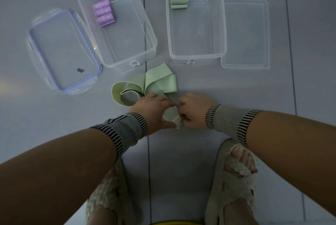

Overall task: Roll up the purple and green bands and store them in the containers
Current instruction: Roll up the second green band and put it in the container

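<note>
Low over the floor (254, 88), left hand (154, 108) and right hand (192, 110) both pinch a loose green band (160, 83) between them, near the open containers (196, 21). Rolled purple bands (103, 13) sit in the left one, green rolls (179, 0) in the right.

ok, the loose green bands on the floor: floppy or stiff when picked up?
Probably floppy: the loose green bands lie folded and twisted over each other, and the end pinched between the left hand and right hand droops. Maybe a little springy, since one loop stands open on edge. Likely light, being thin strips.
</note>
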A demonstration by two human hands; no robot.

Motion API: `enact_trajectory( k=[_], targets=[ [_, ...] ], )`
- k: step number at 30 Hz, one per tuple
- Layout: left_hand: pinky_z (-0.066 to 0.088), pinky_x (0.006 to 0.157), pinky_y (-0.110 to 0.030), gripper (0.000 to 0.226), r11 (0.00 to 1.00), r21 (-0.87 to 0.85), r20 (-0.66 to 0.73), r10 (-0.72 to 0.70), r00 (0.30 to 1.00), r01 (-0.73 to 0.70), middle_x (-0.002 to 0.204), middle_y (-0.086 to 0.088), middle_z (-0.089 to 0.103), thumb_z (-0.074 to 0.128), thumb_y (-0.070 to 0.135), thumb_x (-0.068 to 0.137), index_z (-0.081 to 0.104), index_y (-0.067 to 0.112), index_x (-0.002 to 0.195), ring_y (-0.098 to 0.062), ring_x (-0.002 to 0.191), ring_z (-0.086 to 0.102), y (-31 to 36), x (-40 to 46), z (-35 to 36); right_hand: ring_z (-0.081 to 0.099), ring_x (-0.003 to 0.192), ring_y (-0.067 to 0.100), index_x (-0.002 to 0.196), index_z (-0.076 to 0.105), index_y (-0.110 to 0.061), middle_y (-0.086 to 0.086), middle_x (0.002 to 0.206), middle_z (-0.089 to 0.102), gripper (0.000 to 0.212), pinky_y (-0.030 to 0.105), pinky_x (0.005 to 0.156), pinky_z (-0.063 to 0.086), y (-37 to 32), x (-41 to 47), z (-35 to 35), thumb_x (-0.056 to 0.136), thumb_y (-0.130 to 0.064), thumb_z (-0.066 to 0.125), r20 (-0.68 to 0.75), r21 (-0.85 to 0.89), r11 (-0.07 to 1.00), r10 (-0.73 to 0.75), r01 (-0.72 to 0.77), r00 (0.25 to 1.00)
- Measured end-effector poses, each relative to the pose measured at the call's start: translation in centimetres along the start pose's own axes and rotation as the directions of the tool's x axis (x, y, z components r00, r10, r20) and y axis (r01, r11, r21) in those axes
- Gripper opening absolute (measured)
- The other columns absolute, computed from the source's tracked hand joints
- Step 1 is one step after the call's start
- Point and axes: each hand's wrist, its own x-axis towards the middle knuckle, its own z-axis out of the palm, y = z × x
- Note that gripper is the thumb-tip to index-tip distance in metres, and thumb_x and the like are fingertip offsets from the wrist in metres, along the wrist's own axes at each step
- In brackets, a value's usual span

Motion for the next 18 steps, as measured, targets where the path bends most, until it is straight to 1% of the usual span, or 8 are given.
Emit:
enact_trajectory(
  k=[2, 3, 5, 8, 10, 13, 15, 18],
  targets=[
    [0.036, 0.104, -0.036, 0.076, 0.999, -0.009, -0.047, 0.035, 0.998, -0.036, 0.133, 0.01, 0.052, 0.059, 0.07, 0.071, 0.047, 0.03, 0.134, -0.016, 0.122, 0.042, 0.3, -0.8, -1.2, 0.047, 0.108, 0.026, 0.107, 0.065, -0.016, 0.005, 0.11, 0.054, 0.029, 0.033, 0.089, 0.043, 0.0, -0.5, -1.5, 0.087, -0.033, 0.052, -0.103, 0.071, 0.997, 0.048, -0.041, 0.993],
    [0.036, 0.103, -0.035, 0.074, 0.998, -0.013, -0.085, 0.054, 0.995, -0.055, 0.129, 0.009, 0.055, 0.06, 0.069, 0.07, 0.049, 0.03, 0.132, -0.017, 0.12, 0.044, 0.5, -1.3, -2.1, 0.046, 0.108, 0.025, 0.108, 0.065, -0.015, 0.006, 0.11, 0.055, 0.029, 0.031, 0.088, 0.04, 0.0, -0.8, -2.6, 0.088, -0.032, 0.052, -0.151, 0.097, 0.994, 0.067, -0.052, 0.986],
    [0.037, 0.099, -0.034, 0.061, 0.998, -0.018, -0.162, 0.054, 0.985, -0.057, 0.123, 0.008, 0.058, 0.063, 0.06, 0.075, 0.053, 0.03, 0.127, -0.019, 0.116, 0.047, 0.6, -2.2, -4.2, 0.047, 0.107, 0.025, 0.105, 0.065, -0.013, 0.007, 0.108, 0.057, 0.026, 0.031, 0.087, 0.037, -0.2, -1.7, -5.1, 0.088, -0.03, 0.055, -0.249, 0.148, 0.987, 0.097, -0.061, 0.964],
    [0.041, 0.09, -0.036, 0.035, 0.998, -0.025, -0.348, 0.039, 0.937, -0.051, 0.109, 0.001, 0.067, 0.062, 0.038, 0.084, 0.064, 0.024, 0.115, -0.027, 0.105, 0.056, 0.4, -3.7, -8.3, 0.051, 0.097, 0.028, 0.095, 0.067, -0.011, 0.008, 0.096, 0.06, 0.018, 0.037, 0.084, 0.044, -1.1, -3.2, -9.0, 0.085, -0.025, 0.059, -0.403, 0.211, 0.977, 0.113, -0.028, 0.908],
    [0.041, 0.089, -0.035, 0.031, 1.0, 0.021, -0.368, 0.008, 0.93, -0.001, 0.109, 0.001, 0.067, 0.054, 0.032, 0.09, 0.062, 0.027, 0.119, -0.025, 0.104, 0.056, 0.8, -5.1, -11.3, 0.051, 0.095, 0.025, 0.096, 0.066, -0.013, 0.005, 0.095, 0.061, 0.017, 0.038, 0.083, 0.044, -2.0, -4.4, -11.6, 0.087, -0.025, 0.058, -0.432, 0.215, 0.976, 0.124, -0.031, 0.893],
    [0.04, 0.088, -0.032, 0.03, 0.998, 0.057, -0.436, -0.008, 0.9, 0.036, 0.108, 0.004, 0.067, 0.045, 0.034, 0.096, 0.059, 0.031, 0.122, -0.02, 0.102, 0.056, 1.8, -7.9, -15.3, 0.05, 0.096, 0.02, 0.099, 0.065, -0.016, 0.001, 0.096, 0.061, 0.018, 0.038, 0.086, 0.044, -3.6, -6.5, -15.7, 0.09, -0.028, 0.055, -0.481, 0.183, 0.983, 0.116, -0.03, 0.869],
    [0.043, 0.085, -0.032, 0.03, 0.998, 0.044, -0.478, -0.02, 0.878, 0.046, 0.105, 0.003, 0.067, 0.043, 0.036, 0.096, 0.059, 0.032, 0.121, -0.019, 0.098, 0.058, 2.5, -10.0, -17.5, 0.048, 0.096, 0.018, 0.098, 0.065, -0.017, -0.003, 0.094, 0.058, 0.018, 0.035, 0.086, 0.043, -4.9, -8.1, -18.2, 0.091, -0.03, 0.054, -0.511, 0.151, 0.988, 0.112, -0.039, 0.853],
    [0.049, 0.08, -0.036, 0.028, 0.998, -0.007, -0.558, -0.061, 0.828, 0.068, 0.098, -0.001, 0.068, 0.045, 0.036, 0.094, 0.058, 0.03, 0.118, -0.023, 0.089, 0.062, 3.6, -13.2, -20.3, 0.05, 0.096, 0.018, 0.096, 0.065, -0.018, -0.003, 0.092, 0.058, 0.019, 0.034, 0.085, 0.042, -7.2, -10.8, -21.8, 0.09, -0.031, 0.054, -0.57, 0.097, 0.994, 0.092, -0.045, 0.816]
  ],
)
